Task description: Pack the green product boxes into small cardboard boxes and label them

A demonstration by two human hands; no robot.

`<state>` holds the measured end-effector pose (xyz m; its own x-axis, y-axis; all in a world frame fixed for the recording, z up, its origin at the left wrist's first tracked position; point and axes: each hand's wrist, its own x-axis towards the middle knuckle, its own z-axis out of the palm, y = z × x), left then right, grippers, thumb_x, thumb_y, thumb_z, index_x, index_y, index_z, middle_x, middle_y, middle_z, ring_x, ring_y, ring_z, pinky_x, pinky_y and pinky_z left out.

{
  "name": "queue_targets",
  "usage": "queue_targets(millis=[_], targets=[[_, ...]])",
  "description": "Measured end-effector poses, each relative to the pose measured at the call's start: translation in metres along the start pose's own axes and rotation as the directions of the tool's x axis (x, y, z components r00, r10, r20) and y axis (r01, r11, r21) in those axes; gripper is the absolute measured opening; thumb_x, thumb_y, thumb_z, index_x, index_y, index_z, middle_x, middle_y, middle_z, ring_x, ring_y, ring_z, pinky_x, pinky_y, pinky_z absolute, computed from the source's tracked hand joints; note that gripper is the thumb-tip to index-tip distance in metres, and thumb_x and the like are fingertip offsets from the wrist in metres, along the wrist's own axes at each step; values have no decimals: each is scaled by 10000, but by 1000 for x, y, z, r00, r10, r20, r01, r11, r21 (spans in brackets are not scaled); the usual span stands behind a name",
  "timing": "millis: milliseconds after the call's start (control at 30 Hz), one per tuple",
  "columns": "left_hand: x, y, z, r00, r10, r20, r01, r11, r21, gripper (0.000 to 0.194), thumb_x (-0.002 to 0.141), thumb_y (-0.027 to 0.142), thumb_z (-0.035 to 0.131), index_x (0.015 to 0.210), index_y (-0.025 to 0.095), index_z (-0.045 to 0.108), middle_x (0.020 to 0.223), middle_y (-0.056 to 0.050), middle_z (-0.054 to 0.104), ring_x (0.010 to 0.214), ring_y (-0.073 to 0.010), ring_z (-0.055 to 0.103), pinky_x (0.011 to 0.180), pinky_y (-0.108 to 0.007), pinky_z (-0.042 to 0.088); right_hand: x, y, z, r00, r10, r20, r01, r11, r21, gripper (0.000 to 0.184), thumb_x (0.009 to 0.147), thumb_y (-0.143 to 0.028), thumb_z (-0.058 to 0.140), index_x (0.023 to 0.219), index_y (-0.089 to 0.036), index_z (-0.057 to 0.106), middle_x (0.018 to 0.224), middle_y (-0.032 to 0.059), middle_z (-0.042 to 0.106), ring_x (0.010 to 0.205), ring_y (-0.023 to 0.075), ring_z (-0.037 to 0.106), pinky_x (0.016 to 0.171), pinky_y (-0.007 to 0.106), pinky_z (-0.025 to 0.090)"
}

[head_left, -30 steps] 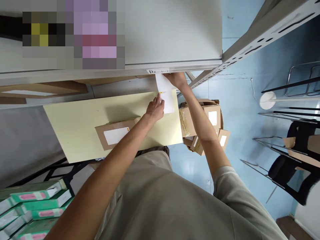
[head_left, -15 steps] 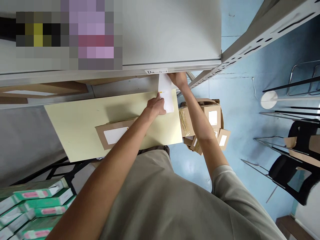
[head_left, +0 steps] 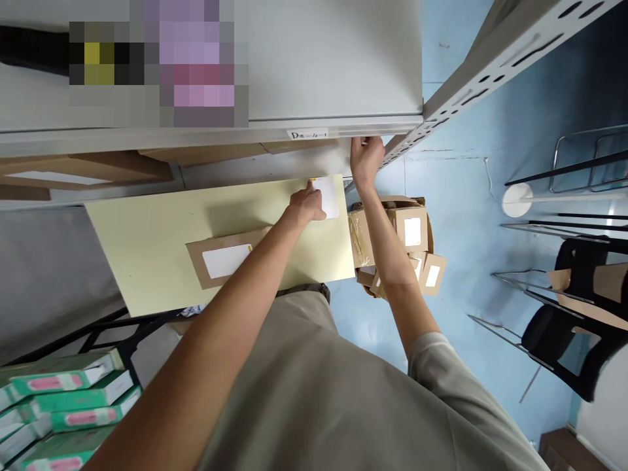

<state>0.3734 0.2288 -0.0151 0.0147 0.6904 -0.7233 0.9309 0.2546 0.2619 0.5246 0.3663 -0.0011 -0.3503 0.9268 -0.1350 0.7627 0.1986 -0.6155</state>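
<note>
My left hand (head_left: pixel 307 203) rests on a white paper label (head_left: pixel 328 197) near the right end of a pale yellow board (head_left: pixel 157 229). Its index finger points out toward a small orange mark at the label's edge, and the thumb is spread. My right hand (head_left: pixel 367 162) is up against the shelf's front edge (head_left: pixel 363 125), beyond the board. Its fingers are curled and their tips partly hidden, so whatever they hold cannot be made out. A flat brown cardboard piece with a white label (head_left: pixel 226 261) lies on the board, partly behind my left forearm.
A shelf tag (head_left: pixel 307 133) sits on the edge above the board. Cardboard boxes (head_left: pixel 411 229) are gathered at right, near a perforated upright (head_left: pixel 471 85). Green cartons (head_left: pixel 73 396) are stacked at lower left. Black chairs (head_left: pixel 554 327) stand on the blue floor.
My right hand has moved right, away from the label. The white paper that stretched up to the shelf edge now shows only on the board. My left hand has stayed nearly in place.
</note>
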Motion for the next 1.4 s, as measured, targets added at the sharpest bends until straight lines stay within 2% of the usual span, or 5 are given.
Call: queue_targets(millis=[100, 267, 533, 800, 1400], targets=[[-6, 1, 0, 1000, -1, 1, 1, 999, -40, 850, 755, 347, 917, 1541, 131, 677, 1897, -254, 243, 1496, -462, 646, 1202, -511, 585, -29, -35, 1, 951, 153, -270, -92, 970, 226, 411, 1176, -504, 379, 1196, -233, 686, 1240, 140, 742, 1227, 300, 733, 1115, 466, 605], [-48, -16, 5, 945, -36, -326, -98, 917, -386, 529, 865, 314, 806, 1357, 127, 749, 1778, -267, 481, 1527, -430, 621, 1289, -545, 502, -98, -78, 7, 973, 205, -107, -113, 826, 552, 430, 1120, -634, 481, 1132, -256, 685, 1162, 88, 766, 1095, 229, 733, 949, 343, 656], [-194, -64, 20, 948, -196, -250, -187, 293, -938, 284, 787, 499, 790, 778, 225, 715, 937, -74, 816, 1009, -299, 801, 1048, -453, 657, -211, -92, 27, 936, 347, 60, -273, 607, 747, 559, 995, -822, 539, 1053, -280, 666, 1050, 60, 721, 1016, 210, 716, 757, 295, 686], [-258, -87, 34, 878, -337, -340, -201, 385, -901, 310, 856, 538, 800, 788, 236, 784, 858, -79, 813, 910, -272, 779, 963, -435, 660, -248, -107, 39, 942, 288, 170, -310, 560, 768, 542, 902, -820, 692, 937, -281, 653, 889, 8, 626, 883, 180, 663, 791, 308, 727], [-368, -196, 43, 920, -111, -375, -342, 238, -909, 394, 727, 560, 950, 842, 205, 822, 913, -109, 851, 960, -340, 846, 975, -472, 703, -281, -228, 54, 984, 108, 139, -175, 692, 700, 609, 891, -870, 790, 952, -271, 693, 835, -21, 601, 852, 150, 647, 747, 280, 679]])
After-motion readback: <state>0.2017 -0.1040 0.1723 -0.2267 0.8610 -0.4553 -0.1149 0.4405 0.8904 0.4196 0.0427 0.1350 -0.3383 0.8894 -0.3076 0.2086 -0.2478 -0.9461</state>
